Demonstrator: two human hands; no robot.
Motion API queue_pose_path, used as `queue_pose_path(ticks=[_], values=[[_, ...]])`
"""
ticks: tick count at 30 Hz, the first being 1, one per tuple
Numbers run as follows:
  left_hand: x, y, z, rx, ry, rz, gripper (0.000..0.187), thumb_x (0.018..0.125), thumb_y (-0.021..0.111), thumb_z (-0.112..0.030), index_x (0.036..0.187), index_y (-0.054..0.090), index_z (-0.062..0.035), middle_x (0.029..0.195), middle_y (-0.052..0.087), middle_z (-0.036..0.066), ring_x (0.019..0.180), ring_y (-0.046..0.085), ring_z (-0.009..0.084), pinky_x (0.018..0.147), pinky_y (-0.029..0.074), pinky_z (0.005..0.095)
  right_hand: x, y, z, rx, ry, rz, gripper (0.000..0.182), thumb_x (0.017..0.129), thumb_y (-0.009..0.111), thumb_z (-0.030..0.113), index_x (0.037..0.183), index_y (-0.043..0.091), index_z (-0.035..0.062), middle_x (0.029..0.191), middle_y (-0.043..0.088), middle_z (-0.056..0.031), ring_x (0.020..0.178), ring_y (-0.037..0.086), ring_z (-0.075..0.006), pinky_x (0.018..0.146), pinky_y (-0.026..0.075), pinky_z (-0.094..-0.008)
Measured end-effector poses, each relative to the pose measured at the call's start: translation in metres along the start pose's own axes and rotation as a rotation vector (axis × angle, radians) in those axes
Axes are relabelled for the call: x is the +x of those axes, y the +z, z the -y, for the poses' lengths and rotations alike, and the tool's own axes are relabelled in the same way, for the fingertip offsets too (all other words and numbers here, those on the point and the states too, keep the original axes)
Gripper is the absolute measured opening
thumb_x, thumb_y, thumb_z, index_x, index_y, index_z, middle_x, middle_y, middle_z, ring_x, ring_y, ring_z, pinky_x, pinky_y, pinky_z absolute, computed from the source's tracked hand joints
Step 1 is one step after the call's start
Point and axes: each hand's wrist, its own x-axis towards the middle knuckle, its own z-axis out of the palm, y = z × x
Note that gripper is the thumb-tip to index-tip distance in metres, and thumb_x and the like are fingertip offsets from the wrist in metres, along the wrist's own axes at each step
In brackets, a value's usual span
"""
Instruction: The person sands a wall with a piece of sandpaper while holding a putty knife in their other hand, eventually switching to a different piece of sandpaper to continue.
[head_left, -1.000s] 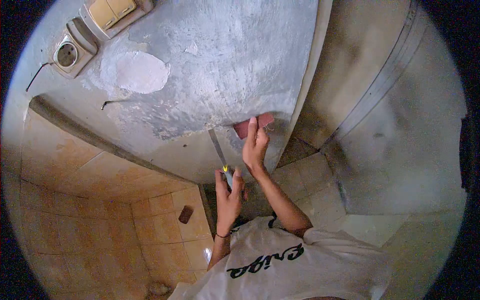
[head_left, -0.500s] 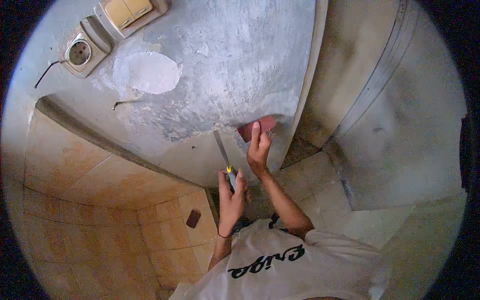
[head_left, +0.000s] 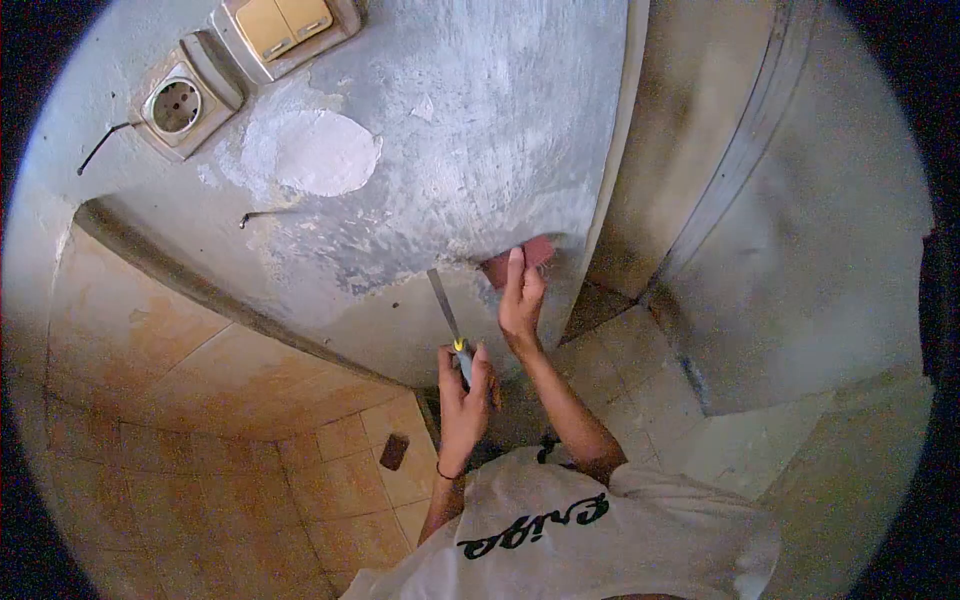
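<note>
My left hand is closed around the grey and yellow handle of a tool with a long, flat metal blade. The blade points up toward the wall, its tip near the edge of a rough, scraped area. To the right of it, my right hand presses a reddish-brown sheet against the wall, with the thumb on top; the fingers behind are partly hidden. A smooth whitish patch lies on the wall further up and left.
A socket and a double switch sit on the wall at upper left. A bent dark hook sticks out below them. A tiled ledge runs at lower left. A small brown block lies on the tiled floor.
The view has shifted slightly, so the wall and fittings appear a little further right. Both hands keep their holds, and the sheet stays at nearly the same spot on the wall.
</note>
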Motion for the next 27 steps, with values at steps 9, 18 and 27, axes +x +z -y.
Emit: queue_pose_path(ticks=[9,18,27], values=[[-0.001,0.008,-0.023,0.014,-0.051,0.009,0.019,0.101,0.051,-0.02,0.106,0.041,-0.0057,0.074,0.049,0.0,0.059,0.046,0.0074,0.048,0.04,0.0245,0.007,-0.007,-0.014,-0.057,-0.028,0.033,0.049,0.101,0.048,0.036,0.068,0.049,0.0,0.055,0.041,-0.0037,0.054,0.038,-0.0122,0.049,0.031,-0.0358],[-0.003,0.031,-0.023,-0.03,-0.058,0.063,0.018,0.101,0.051,-0.021,0.102,0.039,-0.0073,0.072,0.047,0.0,0.054,0.046,0.0078,0.044,0.04,0.0242,0.02,-0.021,-0.032,-0.002,-0.005,0.038,0.046,0.101,0.049,0.035,0.072,0.053,-0.0003,0.06,0.041,-0.0007,0.059,0.038,-0.0116,0.052,0.033,-0.0336],[-0.003,0.05,-0.012,0.001,-0.067,0.038,0.02,0.101,0.051,-0.023,0.104,0.04,-0.0073,0.072,0.047,0.0,0.055,0.046,0.0077,0.045,0.04,0.024,0.036,-0.042,-0.034,-0.03,0.039,0.14,0.046,0.101,0.048,0.036,0.079,0.057,-0.003,0.062,0.047,-0.006,0.061,0.042,-0.0154,0.056,0.037,-0.0344]])
